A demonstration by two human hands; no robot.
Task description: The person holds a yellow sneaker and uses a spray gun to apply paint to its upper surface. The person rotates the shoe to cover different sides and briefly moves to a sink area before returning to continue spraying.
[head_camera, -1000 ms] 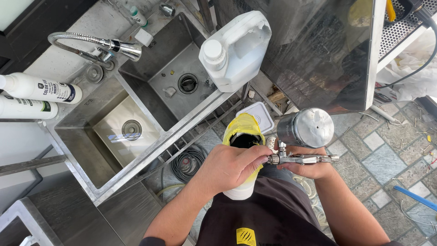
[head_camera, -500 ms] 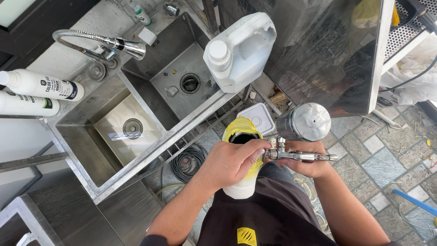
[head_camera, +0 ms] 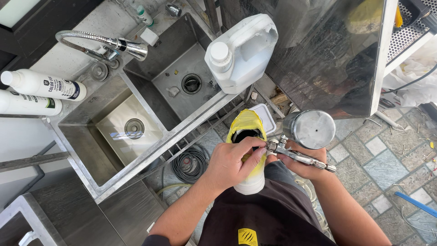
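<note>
Head view: left hand point(head_camera: 232, 164) fingers closed around yellow-stained cup point(head_camera: 248, 150); right hand point(head_camera: 298, 161) gripping spray gun point(head_camera: 302, 136), right of cup.

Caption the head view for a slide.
Left hand grips a yellow-stained cup; right hand holds a spray gun beside a double sink.

Both hands point(head_camera: 234, 164) close together, fingers point(head_camera: 255, 157) curled
</note>
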